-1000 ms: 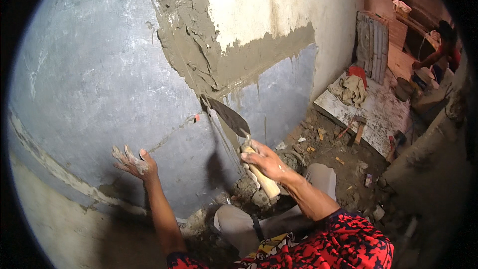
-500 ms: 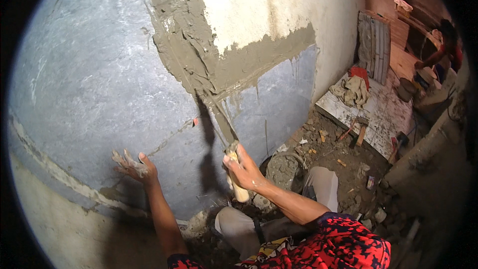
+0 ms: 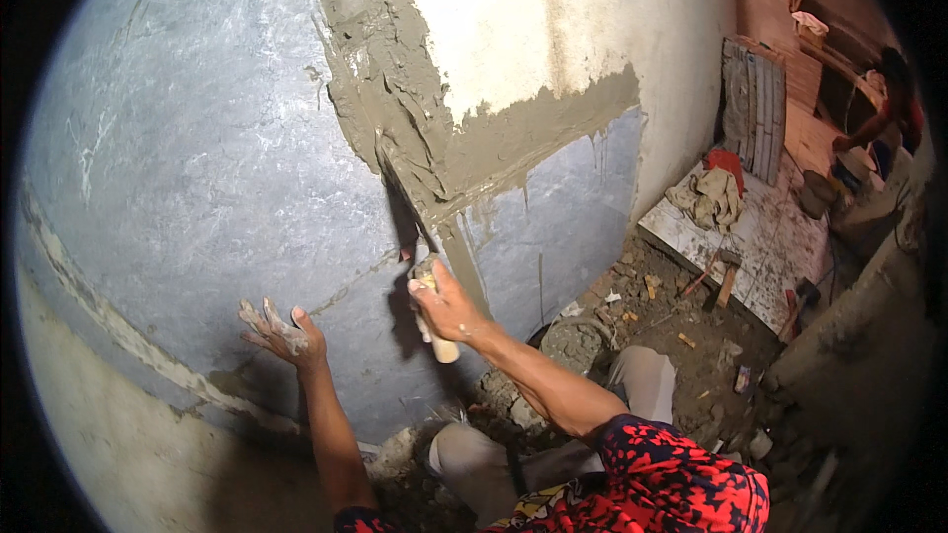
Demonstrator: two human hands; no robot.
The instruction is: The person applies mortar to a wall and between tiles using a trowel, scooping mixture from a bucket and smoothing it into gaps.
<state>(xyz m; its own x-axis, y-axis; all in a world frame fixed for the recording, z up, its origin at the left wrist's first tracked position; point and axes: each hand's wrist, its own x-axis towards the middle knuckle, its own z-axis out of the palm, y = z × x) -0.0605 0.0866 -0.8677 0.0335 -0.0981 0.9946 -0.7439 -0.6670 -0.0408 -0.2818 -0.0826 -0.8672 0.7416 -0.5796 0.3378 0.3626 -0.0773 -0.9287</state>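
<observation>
In my right hand (image 3: 449, 306) is a trowel (image 3: 447, 348), gripped by its pale handle. Its narrow blade, seen nearly edge-on, points up to the left edge of the wet grey mortar (image 3: 395, 89) on the wall. Ridges and cracks mark this mortar band, which turns right along the bottom of a bare cream patch (image 3: 494, 30). My left hand (image 3: 286, 334) holds nothing; its mortar-smeared fingers are spread before the smooth blue-grey wall surface (image 3: 197, 188). Whether they touch the wall I cannot tell.
Below the wall a round container of mortar (image 3: 576, 343) stands amid rubble near my knees. A dirty white board (image 3: 775, 247) at right bears a crumpled cloth (image 3: 709, 199) and a hammer (image 3: 727, 276). Another person (image 3: 897, 104) works at the far right.
My right hand has moved up and left with the trowel, whose blade now lies along the mortar's left edge. My left hand stays open, nearly in place. The view has shifted slightly.
</observation>
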